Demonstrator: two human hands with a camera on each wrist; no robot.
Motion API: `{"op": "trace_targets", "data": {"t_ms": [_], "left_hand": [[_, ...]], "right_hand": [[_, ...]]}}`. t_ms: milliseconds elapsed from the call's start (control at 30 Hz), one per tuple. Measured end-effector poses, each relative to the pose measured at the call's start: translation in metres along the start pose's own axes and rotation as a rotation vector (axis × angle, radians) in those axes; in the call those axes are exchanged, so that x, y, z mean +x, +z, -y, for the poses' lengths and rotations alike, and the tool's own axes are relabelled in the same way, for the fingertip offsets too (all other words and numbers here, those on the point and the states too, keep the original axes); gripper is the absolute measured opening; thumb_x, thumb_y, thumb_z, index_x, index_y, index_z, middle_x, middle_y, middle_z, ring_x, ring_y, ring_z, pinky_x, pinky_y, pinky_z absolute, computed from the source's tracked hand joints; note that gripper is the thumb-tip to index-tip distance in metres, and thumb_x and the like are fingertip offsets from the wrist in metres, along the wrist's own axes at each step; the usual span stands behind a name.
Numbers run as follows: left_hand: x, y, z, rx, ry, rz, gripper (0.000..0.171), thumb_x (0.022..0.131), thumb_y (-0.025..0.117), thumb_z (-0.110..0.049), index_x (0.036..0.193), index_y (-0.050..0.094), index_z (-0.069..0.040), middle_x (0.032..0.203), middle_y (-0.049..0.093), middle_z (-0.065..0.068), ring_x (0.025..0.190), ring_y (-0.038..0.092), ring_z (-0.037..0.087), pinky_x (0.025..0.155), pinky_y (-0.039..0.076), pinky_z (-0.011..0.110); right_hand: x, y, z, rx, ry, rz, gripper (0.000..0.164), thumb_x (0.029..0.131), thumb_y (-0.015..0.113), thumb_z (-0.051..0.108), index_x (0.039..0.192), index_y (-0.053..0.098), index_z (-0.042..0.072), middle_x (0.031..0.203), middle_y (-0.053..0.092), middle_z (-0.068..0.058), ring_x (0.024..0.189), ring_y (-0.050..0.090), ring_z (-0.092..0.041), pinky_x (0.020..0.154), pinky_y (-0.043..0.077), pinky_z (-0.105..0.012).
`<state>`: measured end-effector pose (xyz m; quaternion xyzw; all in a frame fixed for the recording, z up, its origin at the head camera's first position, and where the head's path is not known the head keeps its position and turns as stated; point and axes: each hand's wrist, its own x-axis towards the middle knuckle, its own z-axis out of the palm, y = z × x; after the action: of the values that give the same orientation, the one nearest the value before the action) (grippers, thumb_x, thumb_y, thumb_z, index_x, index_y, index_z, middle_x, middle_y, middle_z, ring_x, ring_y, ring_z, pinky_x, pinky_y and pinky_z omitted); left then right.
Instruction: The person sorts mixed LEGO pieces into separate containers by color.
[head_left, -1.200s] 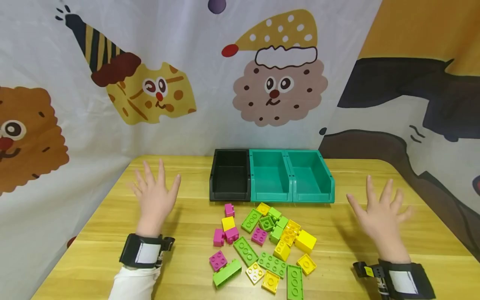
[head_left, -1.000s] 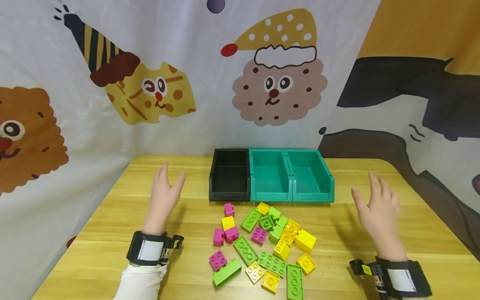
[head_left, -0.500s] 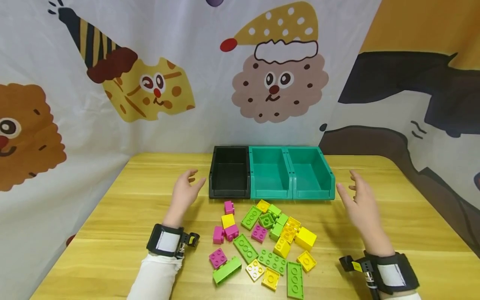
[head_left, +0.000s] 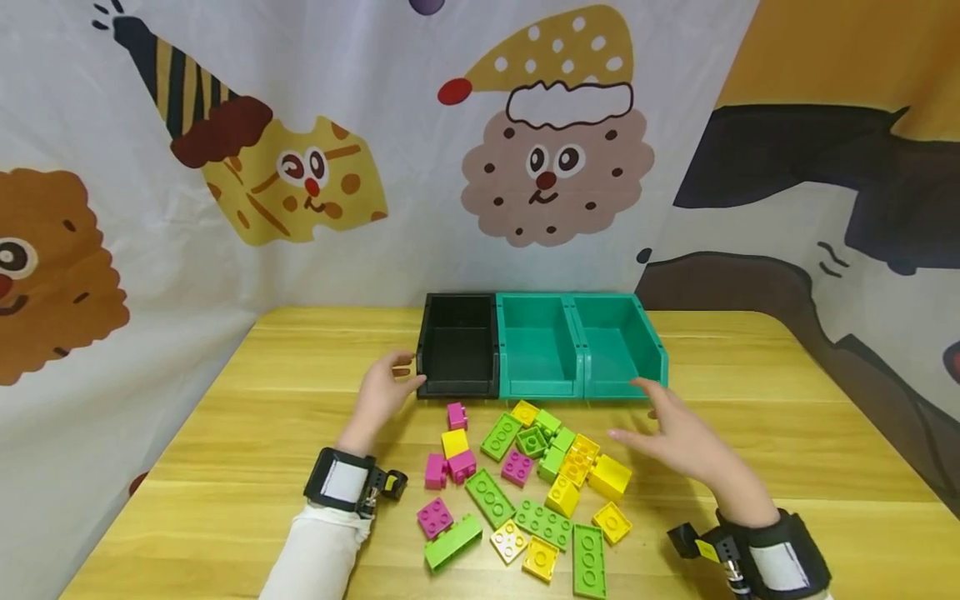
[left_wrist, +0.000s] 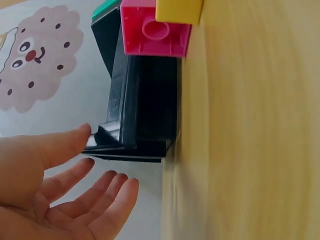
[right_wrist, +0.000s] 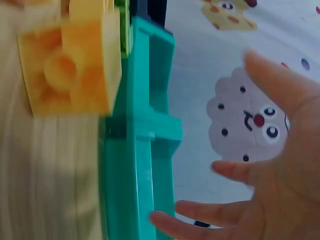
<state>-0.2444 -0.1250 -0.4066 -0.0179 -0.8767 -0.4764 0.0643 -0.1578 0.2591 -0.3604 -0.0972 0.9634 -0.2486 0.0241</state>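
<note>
My left hand is at the front left corner of the black bin. In the left wrist view its thumb tip overlaps the bin's corner, with the other fingers loosely bent beside it. My right hand hovers with spread fingers before the right teal bin, the index fingertip overlapping its front edge. Nothing is in that hand. Below its thumb lies a yellow brick. A magenta brick sits in front of the black bin. All the bins look empty inside.
Toy bricks lie scattered mid-table, among them a long green brick, a magenta brick and a white-patterned brick. A middle teal bin joins the row. Behind the wooden table hangs a cartoon-printed cloth.
Both hands have come inward from the table's sides, their spread fingers relaxing. The left has reached the black bin's corner, and the right has swung left toward the right teal bin. The bricks stay put.
</note>
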Motion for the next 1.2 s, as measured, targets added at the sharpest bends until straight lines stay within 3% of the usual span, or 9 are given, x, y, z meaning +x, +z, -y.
{"op": "trace_targets", "data": {"t_ms": [200, 467, 733, 900, 1200], "left_hand": [[0.002, 0.008, 0.002, -0.030, -0.011, 0.015, 0.043, 0.086, 0.066, -0.004, 0.126, 0.051, 0.005, 0.117, 0.059, 0.025, 0.106, 0.060, 0.037, 0.089, 0.051, 0.043], [0.001, 0.009, 0.003, -0.055, -0.059, -0.001, 0.032, 0.087, 0.066, -0.008, 0.114, 0.056, 0.005, 0.109, 0.061, 0.024, 0.099, 0.063, 0.035, 0.081, 0.054, 0.040], [0.000, 0.009, 0.000, -0.027, -0.077, 0.000, 0.025, 0.088, 0.064, -0.010, 0.107, 0.058, 0.005, 0.103, 0.062, 0.022, 0.095, 0.062, 0.032, 0.083, 0.053, 0.041], [0.000, 0.009, 0.001, -0.017, -0.076, -0.007, 0.025, 0.089, 0.064, -0.010, 0.107, 0.059, 0.005, 0.102, 0.062, 0.021, 0.093, 0.061, 0.031, 0.083, 0.052, 0.041], [0.000, 0.010, 0.002, -0.012, -0.077, -0.021, 0.025, 0.087, 0.067, -0.010, 0.105, 0.059, 0.006, 0.098, 0.062, 0.021, 0.089, 0.061, 0.029, 0.082, 0.051, 0.040]], "right_hand": [[-0.001, 0.016, 0.003, 0.019, -0.087, 0.113, 0.105, 0.069, 0.078, 0.051, 0.141, 0.022, 0.001, 0.140, 0.031, -0.036, 0.111, 0.050, -0.051, 0.085, 0.047, -0.059], [0.000, 0.029, 0.007, 0.031, -0.063, 0.247, 0.090, 0.068, 0.080, 0.049, 0.130, 0.035, 0.002, 0.129, 0.043, -0.032, 0.108, 0.054, -0.043, 0.083, 0.049, -0.055], [0.001, 0.037, 0.010, 0.008, -0.069, 0.248, 0.071, 0.064, 0.083, 0.047, 0.109, 0.049, 0.004, 0.105, 0.056, -0.012, 0.094, 0.056, -0.025, 0.082, 0.050, -0.045], [0.002, 0.040, 0.012, -0.040, -0.074, 0.242, 0.069, 0.064, 0.083, 0.046, 0.108, 0.056, 0.001, 0.102, 0.059, -0.009, 0.091, 0.056, -0.021, 0.082, 0.050, -0.044], [0.004, 0.044, 0.014, -0.014, -0.051, 0.223, 0.058, 0.065, 0.084, 0.039, 0.103, 0.057, 0.004, 0.095, 0.060, -0.005, 0.084, 0.052, -0.017, 0.078, 0.049, -0.040]]}}
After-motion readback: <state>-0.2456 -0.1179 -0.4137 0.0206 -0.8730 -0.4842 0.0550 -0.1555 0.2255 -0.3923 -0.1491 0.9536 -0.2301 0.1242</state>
